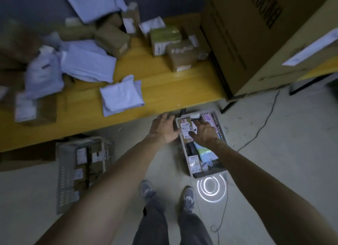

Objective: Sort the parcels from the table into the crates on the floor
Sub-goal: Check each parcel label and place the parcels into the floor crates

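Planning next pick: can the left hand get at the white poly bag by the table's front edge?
Probably yes: the left hand is open and empty, the white poly bag lies uncovered near the table edge, nothing between them.

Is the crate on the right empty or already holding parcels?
Holding parcels: the right crate has several labelled parcels packed along its length.

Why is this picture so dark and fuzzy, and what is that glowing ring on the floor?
Head view: the light is dim all over. The parcels at the left end of the table are smeared by motion blur, while the crate under the hands looks sharper. The bright rings on the floor look like a lamp's reflection or lens glare; I cannot tell which.
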